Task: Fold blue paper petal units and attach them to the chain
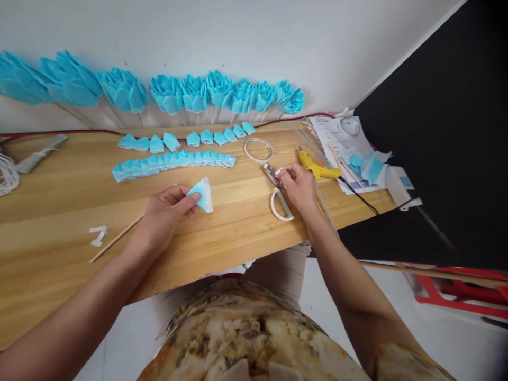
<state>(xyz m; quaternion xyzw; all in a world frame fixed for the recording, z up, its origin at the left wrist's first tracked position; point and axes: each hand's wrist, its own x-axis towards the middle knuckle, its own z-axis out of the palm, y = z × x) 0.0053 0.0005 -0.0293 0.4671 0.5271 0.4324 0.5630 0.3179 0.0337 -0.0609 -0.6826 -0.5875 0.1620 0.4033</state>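
Note:
My left hand [164,211] is closed in a pinch on a folded light-blue paper petal [202,194], held just above the wooden table [59,211]. A thin wooden stick [115,241] runs under that hand. My right hand [299,185] rests on white-handled scissors [280,198] lying on the table, its fingertips pinching a small white piece [279,171] near the blades. A roll of clear tape [258,149] lies just beyond the scissors.
Rows of folded blue petals [174,160] lie mid-table. Several finished blue paper flowers [190,92] on sticks lean against the wall. A yellow glue gun [317,166] with a black cord, papers and blue scraps [365,164] sit right. White scraps [98,235] lie left.

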